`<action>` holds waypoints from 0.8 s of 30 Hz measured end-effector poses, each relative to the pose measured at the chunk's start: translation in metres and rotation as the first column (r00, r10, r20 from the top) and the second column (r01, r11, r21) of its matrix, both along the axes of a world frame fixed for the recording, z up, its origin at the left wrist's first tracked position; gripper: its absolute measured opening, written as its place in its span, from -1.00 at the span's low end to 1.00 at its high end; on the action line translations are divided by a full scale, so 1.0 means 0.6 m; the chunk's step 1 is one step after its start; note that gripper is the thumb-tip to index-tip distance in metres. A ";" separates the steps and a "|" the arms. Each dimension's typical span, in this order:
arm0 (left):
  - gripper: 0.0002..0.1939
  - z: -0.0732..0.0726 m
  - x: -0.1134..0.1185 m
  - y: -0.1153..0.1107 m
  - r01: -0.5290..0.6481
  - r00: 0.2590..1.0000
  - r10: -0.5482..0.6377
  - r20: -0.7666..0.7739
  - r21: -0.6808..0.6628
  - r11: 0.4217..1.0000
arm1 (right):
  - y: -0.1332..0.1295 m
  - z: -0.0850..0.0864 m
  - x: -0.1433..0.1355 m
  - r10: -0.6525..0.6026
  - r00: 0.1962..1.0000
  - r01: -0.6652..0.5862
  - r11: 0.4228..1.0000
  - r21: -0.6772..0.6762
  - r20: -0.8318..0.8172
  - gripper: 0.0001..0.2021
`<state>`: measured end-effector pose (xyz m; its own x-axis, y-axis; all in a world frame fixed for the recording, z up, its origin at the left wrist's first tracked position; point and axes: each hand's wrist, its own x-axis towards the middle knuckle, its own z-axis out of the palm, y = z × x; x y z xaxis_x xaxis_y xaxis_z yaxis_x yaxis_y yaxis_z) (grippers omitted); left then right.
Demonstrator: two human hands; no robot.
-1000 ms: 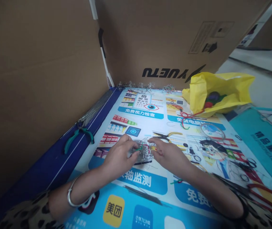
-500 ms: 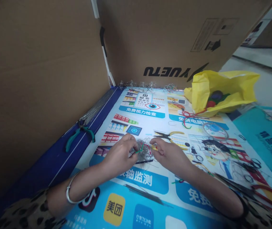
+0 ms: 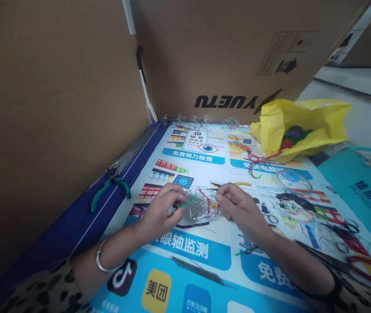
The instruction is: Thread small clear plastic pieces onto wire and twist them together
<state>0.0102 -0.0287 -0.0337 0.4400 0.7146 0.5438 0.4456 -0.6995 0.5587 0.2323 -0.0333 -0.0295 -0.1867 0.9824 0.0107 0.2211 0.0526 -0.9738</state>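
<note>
A small openwork piece of thin silver wire [image 3: 197,209], wound with a red and a green strand, lies between my two hands above the printed board. My left hand [image 3: 166,206] curls round its left side, with the green strand [image 3: 190,202] at the fingertips. On the opposite side my right hand [image 3: 239,206] pinches its edge, close to the red strand [image 3: 208,202]. The exact contact at the fingertips is too fine to make out. Behind my right hand, yellow-handled pliers [image 3: 242,184] are mostly hidden.
Teal-handled pliers [image 3: 110,188] lie on the blue edge at left, near a bundle of straight wires [image 3: 130,152]. Several wire pieces [image 3: 207,119] line the back by the cardboard wall [image 3: 231,52]. A yellow bag [image 3: 319,117] and large scissors [image 3: 329,258] are at right.
My right hand has shifted a little to the right and now covers more of the yellow-handled pliers. More of the wire piece shows between my hands. The view has shifted slightly.
</note>
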 end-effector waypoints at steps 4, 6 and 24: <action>-0.81 0.000 -0.004 -0.001 -0.040 0.999 0.040 -0.011 0.071 0.997 | -0.007 0.008 0.003 -0.064 0.996 0.067 0.997 0.044 -0.060 -0.82; -0.81 0.000 -0.005 -0.001 -0.045 0.999 0.047 -0.016 0.093 0.995 | -0.009 0.013 0.004 -0.088 0.995 0.091 0.992 0.085 -0.037 -0.83; -0.84 0.006 0.000 -0.010 -0.118 0.989 0.110 0.101 0.084 0.989 | -0.008 0.019 0.004 -0.126 0.963 0.126 0.992 -0.015 -0.239 -0.81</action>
<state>0.0103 -0.0347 -0.0299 0.3013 0.7034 0.6438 0.4728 -0.6965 0.5397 0.2346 -0.0381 -0.0180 -0.0533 0.9978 0.0400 -0.0131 0.0393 -0.9991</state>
